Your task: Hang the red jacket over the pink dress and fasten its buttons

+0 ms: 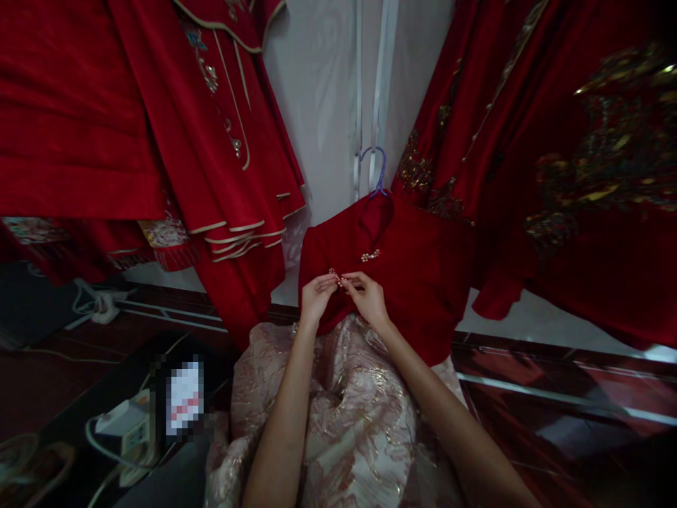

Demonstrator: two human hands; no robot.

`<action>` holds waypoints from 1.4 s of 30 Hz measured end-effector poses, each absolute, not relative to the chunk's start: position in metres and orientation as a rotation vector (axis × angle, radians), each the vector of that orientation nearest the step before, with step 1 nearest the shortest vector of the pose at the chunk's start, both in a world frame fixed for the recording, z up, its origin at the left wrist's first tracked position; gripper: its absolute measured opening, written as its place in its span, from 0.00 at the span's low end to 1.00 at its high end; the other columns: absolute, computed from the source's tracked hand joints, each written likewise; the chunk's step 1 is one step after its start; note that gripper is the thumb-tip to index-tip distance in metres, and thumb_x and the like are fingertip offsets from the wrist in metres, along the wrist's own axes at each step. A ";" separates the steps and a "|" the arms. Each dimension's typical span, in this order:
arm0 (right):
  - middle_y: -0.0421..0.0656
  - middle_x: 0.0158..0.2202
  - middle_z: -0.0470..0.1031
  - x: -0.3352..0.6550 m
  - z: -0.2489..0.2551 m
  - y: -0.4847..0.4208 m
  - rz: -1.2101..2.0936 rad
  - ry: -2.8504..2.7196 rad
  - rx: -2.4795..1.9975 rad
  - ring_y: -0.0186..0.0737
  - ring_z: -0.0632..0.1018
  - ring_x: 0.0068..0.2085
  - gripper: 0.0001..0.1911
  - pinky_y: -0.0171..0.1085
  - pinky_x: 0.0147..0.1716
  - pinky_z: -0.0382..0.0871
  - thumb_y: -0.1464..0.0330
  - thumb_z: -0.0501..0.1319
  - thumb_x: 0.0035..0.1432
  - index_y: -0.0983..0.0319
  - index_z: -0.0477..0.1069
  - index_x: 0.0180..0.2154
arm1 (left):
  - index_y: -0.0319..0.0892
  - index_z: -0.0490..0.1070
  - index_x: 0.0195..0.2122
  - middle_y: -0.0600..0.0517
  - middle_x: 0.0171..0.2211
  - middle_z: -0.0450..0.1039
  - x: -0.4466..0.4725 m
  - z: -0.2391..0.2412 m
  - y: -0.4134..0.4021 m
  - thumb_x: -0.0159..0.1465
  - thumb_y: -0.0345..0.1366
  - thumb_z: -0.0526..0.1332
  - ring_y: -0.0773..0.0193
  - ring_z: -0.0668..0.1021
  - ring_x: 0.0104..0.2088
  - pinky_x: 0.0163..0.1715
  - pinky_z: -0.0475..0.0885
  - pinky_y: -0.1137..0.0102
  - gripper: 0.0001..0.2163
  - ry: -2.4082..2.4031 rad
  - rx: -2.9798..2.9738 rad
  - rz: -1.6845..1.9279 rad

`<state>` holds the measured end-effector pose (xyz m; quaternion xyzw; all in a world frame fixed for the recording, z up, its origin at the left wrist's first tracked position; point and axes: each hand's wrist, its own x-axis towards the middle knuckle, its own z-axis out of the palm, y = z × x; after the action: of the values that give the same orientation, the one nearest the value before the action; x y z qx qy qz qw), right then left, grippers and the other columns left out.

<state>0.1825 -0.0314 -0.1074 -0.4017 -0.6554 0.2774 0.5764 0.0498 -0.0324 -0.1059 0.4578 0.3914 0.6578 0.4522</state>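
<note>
A dark red garment (pixel 417 275) hangs on a purple hanger (pixel 376 169) in front of a white wall. Both my hands meet at its front opening. My left hand (pixel 317 295) pinches a small jewelled clasp (pixel 333 272) on the garment's edge. My right hand (pixel 366 295) is closed on the cloth right beside it, fingertips touching the left hand's. A second jewelled clasp (pixel 370 255) sits higher up, near the collar. Pale pink brocade cloth (pixel 343 409) lies under my forearms.
Red embroidered robes hang at the left (pixel 159 127) and the right (pixel 571 162). A white power strip (pixel 127 423) with cables lies at lower left, a white cable bundle (pixel 100 303) further back. Dark glossy floor (pixel 555 409) spreads to the right.
</note>
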 end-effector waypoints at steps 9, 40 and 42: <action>0.45 0.37 0.77 0.179 -0.107 -0.038 0.565 -1.513 -0.968 0.37 0.77 0.34 0.12 0.35 0.33 0.74 0.62 0.56 0.57 0.61 0.73 0.39 | 0.36 0.73 0.36 0.46 0.34 0.77 0.048 -0.111 -0.032 0.46 0.28 0.66 0.63 0.78 0.36 0.47 0.69 0.61 0.14 0.954 1.148 1.621; 0.43 0.35 0.75 0.175 -0.104 -0.037 0.454 -1.538 -0.976 0.35 0.76 0.33 0.10 0.33 0.33 0.73 0.65 0.57 0.56 0.61 0.74 0.36 | 0.36 0.75 0.31 0.46 0.31 0.78 0.054 -0.109 -0.035 0.48 0.32 0.67 0.64 0.79 0.33 0.42 0.73 0.65 0.09 1.130 1.305 1.722; 0.44 0.34 0.74 0.174 -0.104 -0.037 0.447 -1.532 -0.975 0.35 0.76 0.32 0.10 0.33 0.32 0.73 0.65 0.57 0.56 0.61 0.74 0.36 | 0.36 0.75 0.32 0.46 0.32 0.78 0.055 -0.110 -0.035 0.49 0.31 0.66 0.64 0.79 0.32 0.41 0.73 0.66 0.08 1.173 1.350 1.744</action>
<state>0.1741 -0.0373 -0.1039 -0.4194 -0.6593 0.1922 0.5937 0.0548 -0.0355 -0.1096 0.5127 0.4454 0.6623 0.3165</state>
